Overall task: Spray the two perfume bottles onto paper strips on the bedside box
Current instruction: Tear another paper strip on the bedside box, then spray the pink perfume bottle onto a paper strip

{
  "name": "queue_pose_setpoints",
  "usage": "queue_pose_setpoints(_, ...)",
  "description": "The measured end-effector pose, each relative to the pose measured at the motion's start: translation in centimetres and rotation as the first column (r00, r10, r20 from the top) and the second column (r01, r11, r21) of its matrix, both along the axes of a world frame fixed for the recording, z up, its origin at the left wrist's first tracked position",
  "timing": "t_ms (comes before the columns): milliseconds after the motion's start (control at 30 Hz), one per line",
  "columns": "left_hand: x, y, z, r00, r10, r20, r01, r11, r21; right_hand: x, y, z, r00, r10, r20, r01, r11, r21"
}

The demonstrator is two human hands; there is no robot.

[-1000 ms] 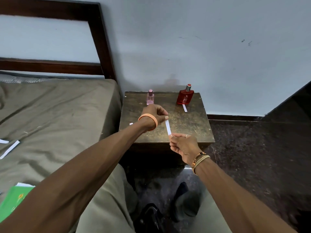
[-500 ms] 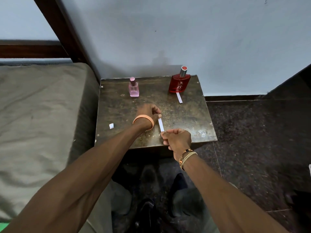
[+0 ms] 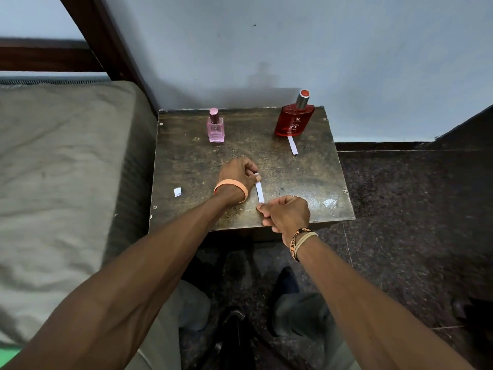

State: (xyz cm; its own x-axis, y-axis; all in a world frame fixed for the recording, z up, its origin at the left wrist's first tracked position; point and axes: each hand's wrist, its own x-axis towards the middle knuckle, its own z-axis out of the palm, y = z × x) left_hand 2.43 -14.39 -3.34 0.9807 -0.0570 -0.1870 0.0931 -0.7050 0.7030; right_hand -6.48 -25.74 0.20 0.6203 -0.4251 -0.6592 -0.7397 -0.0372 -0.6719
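A white paper strip (image 3: 259, 192) is stretched between my two hands over the dark bedside box (image 3: 306, 180). My left hand (image 3: 236, 173) pinches its far end and my right hand (image 3: 286, 213) pinches its near end. A small pink perfume bottle (image 3: 215, 127) stands upright at the box's back left. A larger red perfume bottle (image 3: 294, 118) stands at the back right, with a second paper strip (image 3: 292, 145) lying flat in front of it.
A small white paper scrap (image 3: 177, 191) lies near the box's left edge. The bed (image 3: 58, 169) with its wooden headboard borders the box on the left. A wall rises behind, dark floor (image 3: 413, 222) lies to the right, and my knees and shoes are below.
The view has swung right and closer to the box. Both hands, still pinching the strip, have come lower over the box's front half.
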Motion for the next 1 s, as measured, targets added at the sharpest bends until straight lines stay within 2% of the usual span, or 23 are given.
queue_pose_setpoints(133,-0.7,0.8,0.6,0.999,0.037,0.025,-0.035,0.997,-0.072,-0.6,-0.2,0.3,0.998,-0.069,0.006,0.068,0.988,0.137)
queue_pose_setpoints(233,-1.2,2.3,1.9,0.988,0.113,0.105,-0.100,0.987,-0.126,-1.3,-0.7,1.0,0.985,-0.169,0.027,0.159,0.960,0.230)
queue_pose_setpoints(367,-1.0,4.9,4.4,0.938,0.235,0.254,-0.201,0.967,-0.154,-1.3,-1.0,2.2,0.978,-0.173,0.116,0.151,0.973,0.176)
queue_pose_setpoints(433,-0.5,6.3,5.6,0.905,0.323,0.276,-0.278,0.942,-0.189,-0.6,-0.7,3.1,0.971,-0.145,0.188,0.122,0.984,0.127)
queue_pose_setpoints(567,0.8,8.6,6.9,0.874,0.409,0.263,-0.367,0.909,-0.197,1.8,1.0,4.5,0.952,0.021,0.307,-0.015,1.000,-0.022)
queue_pose_setpoints(733,2.7,10.0,6.8,0.897,0.385,0.216,-0.355,0.920,-0.166,5.2,3.8,5.1,0.871,0.299,0.390,-0.205,0.942,-0.265)
queue_pose_setpoints(1000,5.9,10.0,4.7,0.970,0.217,0.111,-0.210,0.975,-0.069,11.1,7.0,4.1,0.740,0.593,0.317,-0.425,0.778,-0.464)
